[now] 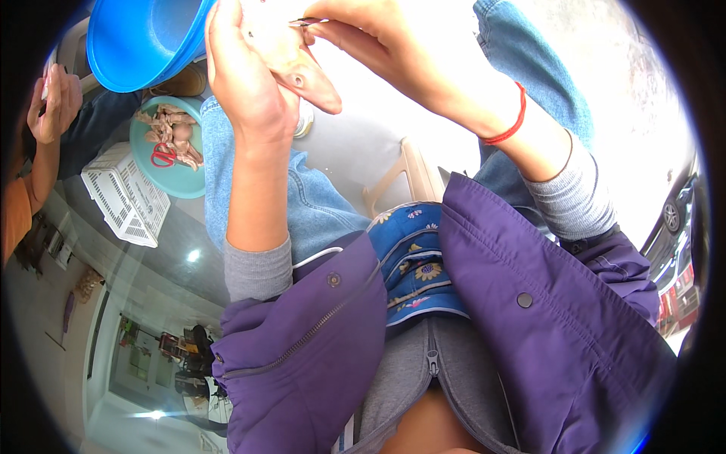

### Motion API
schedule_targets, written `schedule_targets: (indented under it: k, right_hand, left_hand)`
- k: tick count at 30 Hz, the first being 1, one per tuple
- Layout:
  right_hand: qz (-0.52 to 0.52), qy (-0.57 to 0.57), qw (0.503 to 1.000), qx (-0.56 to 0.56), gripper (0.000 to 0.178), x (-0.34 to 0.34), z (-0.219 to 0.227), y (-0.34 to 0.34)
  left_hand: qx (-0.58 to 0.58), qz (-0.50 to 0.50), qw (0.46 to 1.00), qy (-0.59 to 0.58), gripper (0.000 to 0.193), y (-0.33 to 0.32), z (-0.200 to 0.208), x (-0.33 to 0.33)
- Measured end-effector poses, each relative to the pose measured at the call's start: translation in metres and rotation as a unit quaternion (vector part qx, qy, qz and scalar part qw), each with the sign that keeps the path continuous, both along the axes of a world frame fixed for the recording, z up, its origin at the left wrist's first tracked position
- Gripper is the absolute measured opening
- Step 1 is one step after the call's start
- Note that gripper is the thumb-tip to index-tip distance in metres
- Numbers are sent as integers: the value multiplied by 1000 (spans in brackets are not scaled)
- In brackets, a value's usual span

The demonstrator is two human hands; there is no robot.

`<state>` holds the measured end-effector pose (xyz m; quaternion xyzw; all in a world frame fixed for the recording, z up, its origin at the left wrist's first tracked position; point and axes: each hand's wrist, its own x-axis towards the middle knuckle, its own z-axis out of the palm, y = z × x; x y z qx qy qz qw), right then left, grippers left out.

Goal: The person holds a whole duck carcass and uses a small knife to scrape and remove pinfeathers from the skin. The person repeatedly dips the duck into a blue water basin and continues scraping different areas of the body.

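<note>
In my left hand point(249, 83), at the top, lies a pale plucked duck head point(291, 64), its blunt pinkish beak pointing down and right. The fingers of that hand curl round it from the left. My right hand point(370, 38) pinches a small pair of dark metal tweezers point(304, 22), whose tip meets the pale skin near the top edge. Strong light washes out part of the skin there. Just left of my left hand is a blue plastic bucket point(144, 45).
A turquoise basin point(168, 184) with pale poultry pieces and red-handled scissors point(162, 156) stands lower left, beside a white plastic basket point(125, 193). Another person's hand point(57, 102) shows at far left. A beige stool point(412, 170) is between my knees. Parked vehicles point(673, 219) appear at right.
</note>
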<state>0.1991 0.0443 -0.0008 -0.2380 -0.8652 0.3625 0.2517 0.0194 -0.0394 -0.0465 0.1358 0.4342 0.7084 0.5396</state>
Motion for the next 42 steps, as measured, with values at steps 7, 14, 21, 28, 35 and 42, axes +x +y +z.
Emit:
schedule_targets:
  k: [7,14,21,28,35,42]
  right_hand:
    - [-8,34,999,-14,7,1,-6,3]
    - [13,27,999,-22,7,2,-3,2]
    - [0,32,999,-41,8,0,-5,0]
    - [-9,17,998,-65,8,1,-1,2]
    - [-8,22,999,-48,10,0,2,-1]
    - [-31,37,995,-87,11,-2,-6,3]
  left_hand:
    - [32,-51,998,8,41,-2,1,1]
    - [-11,7,999,29,42,-1,-2,-2]
    - [-10,-4,1000,22,43,-2,-5,-4]
    - [37,-60,998,-4,41,-1,-1,-4]
    - [-13,4,1000,6,40,-2,-3,0]
    - [41,-77,996,-8,41,1,11,5]
